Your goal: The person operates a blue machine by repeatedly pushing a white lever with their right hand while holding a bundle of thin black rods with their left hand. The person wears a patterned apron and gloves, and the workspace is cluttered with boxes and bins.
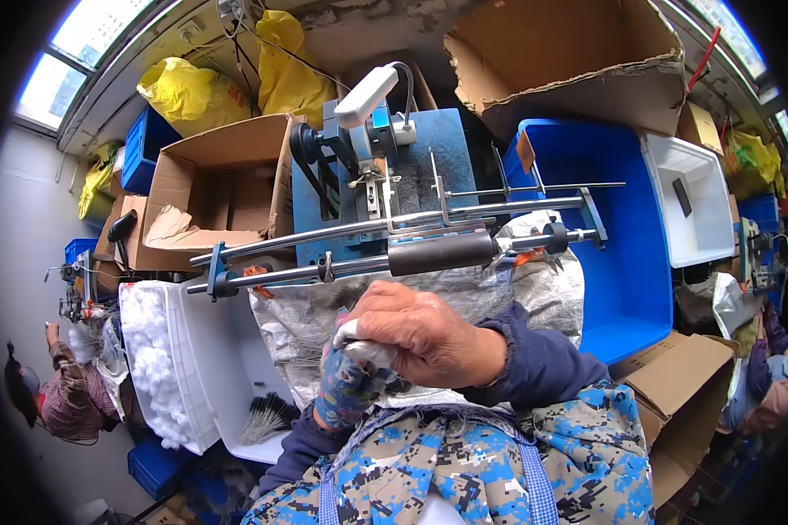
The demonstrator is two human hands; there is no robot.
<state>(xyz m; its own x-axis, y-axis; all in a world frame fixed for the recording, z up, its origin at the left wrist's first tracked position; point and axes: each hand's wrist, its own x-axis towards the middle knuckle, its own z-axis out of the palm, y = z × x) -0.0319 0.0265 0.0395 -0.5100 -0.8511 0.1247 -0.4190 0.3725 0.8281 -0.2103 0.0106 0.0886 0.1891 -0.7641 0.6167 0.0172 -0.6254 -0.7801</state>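
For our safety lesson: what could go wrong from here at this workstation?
The right hand is closed on white material at the left hand; a loose end might snag on the steel rods.
The black pulley looks uncovered, so a straying navy sleeve could catch if it turns.
White tufts are heaped in the white bin, so a knock may spill some.

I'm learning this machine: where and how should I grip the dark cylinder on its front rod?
Probably grip the dark cylinder mid-length, palm over, coming from the wearer's side: it lies crosswise, rounded, with its near face uncovered.
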